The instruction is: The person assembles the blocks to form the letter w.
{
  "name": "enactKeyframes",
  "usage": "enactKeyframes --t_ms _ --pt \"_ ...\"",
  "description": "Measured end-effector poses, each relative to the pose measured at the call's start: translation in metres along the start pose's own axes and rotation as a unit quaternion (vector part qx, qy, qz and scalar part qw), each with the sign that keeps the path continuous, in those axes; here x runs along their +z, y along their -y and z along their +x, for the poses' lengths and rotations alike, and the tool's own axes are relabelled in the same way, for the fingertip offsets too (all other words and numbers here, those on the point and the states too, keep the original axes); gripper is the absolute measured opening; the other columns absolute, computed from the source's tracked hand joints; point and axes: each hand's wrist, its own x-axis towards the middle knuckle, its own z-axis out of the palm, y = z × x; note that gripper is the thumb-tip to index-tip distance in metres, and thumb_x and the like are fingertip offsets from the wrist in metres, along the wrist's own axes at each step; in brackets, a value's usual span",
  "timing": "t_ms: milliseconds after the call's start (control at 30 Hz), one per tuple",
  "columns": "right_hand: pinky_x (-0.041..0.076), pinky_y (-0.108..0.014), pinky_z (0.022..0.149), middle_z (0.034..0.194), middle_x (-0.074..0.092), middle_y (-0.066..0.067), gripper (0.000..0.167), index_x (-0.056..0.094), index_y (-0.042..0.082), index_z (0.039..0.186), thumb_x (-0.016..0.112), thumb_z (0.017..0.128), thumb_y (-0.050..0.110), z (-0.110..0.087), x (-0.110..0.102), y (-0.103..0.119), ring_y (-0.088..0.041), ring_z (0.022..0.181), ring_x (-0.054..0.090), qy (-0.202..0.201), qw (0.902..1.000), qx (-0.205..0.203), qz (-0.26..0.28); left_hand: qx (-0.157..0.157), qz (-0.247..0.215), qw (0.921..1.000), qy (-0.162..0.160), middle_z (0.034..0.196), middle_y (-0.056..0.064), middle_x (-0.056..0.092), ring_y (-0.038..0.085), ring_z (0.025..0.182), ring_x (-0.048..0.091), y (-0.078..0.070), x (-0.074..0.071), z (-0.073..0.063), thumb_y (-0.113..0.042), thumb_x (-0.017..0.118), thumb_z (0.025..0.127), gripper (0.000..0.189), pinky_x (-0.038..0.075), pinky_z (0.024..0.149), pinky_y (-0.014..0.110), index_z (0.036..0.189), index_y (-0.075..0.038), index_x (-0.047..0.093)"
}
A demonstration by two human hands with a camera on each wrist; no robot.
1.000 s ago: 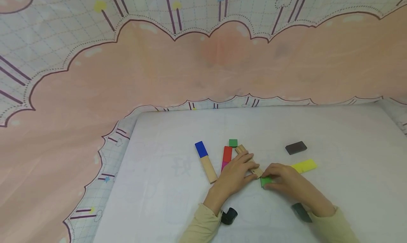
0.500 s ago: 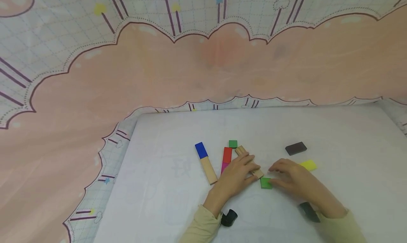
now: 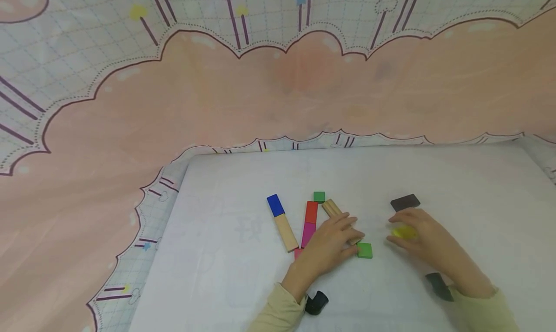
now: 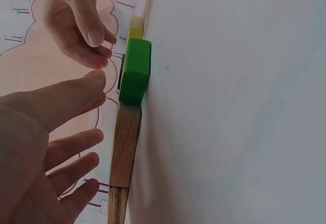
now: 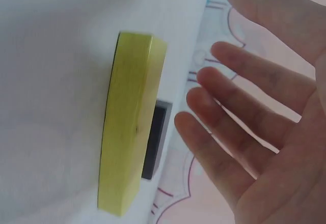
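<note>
My right hand (image 3: 434, 242) hovers over a yellow block (image 3: 404, 232), thumb and fingers spread on either side of it. In the right wrist view the long yellow block (image 5: 125, 132) lies apart from the straight, spread fingers (image 5: 224, 152). My left hand (image 3: 327, 250) is over a slanting row of plain wooden blocks (image 3: 331, 207) and partly hides them. Its fingers look relaxed and grip nothing in the left wrist view. A green block (image 3: 365, 250) touches the near end of that row, close to the left thumb.
Left of the hands lie a red block (image 3: 312, 212), a magenta block (image 3: 309, 234), a partly hidden pink block (image 3: 298, 254) and a small green block (image 3: 319, 197). Farther left, a blue block (image 3: 275, 205) meets a wooden block (image 3: 285, 231). A black block (image 3: 405, 202) lies behind the yellow one.
My right hand has let go of the green block and moved right to above the yellow block. My left hand has shifted slightly right, and the pink block now shows.
</note>
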Motion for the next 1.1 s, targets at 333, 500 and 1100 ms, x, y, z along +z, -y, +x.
enactKeyframes --t_ms 333,500,1100 --pt "0.046 -0.067 0.092 0.117 0.062 -0.024 0.046 0.070 0.002 0.111 0.086 0.074 0.023 -0.004 -0.008 -0.015 -0.044 0.111 0.051 0.026 0.9978 0.060 -0.006 0.019 0.011 0.9997 -0.004 0.147 -0.003 0.053 0.017 0.145 0.036 -0.004 0.006 0.002 -0.044 0.066 0.094 0.031 0.029 0.121 0.031 0.122 -0.030 0.072" --pt "0.044 -0.069 0.092 0.118 0.060 -0.028 0.048 0.070 0.000 0.110 0.088 0.072 0.024 -0.008 -0.010 -0.021 -0.046 0.112 0.049 0.010 0.9976 0.069 -0.008 0.017 0.017 0.9997 -0.001 0.148 -0.004 0.052 0.016 0.145 0.036 -0.004 0.008 0.002 -0.045 0.068 0.093 0.032 0.027 0.121 0.031 0.121 -0.031 0.072" --pt "0.044 -0.068 0.094 0.123 0.055 -0.033 0.055 0.066 -0.004 0.116 0.084 0.077 0.031 -0.012 -0.008 -0.028 -0.049 0.110 0.049 0.090 0.9842 0.152 -0.004 0.011 0.010 0.9999 0.001 0.144 -0.004 0.055 0.016 0.142 0.040 -0.007 0.010 0.001 -0.037 0.071 0.092 0.031 0.030 0.120 0.030 0.122 -0.028 0.072"
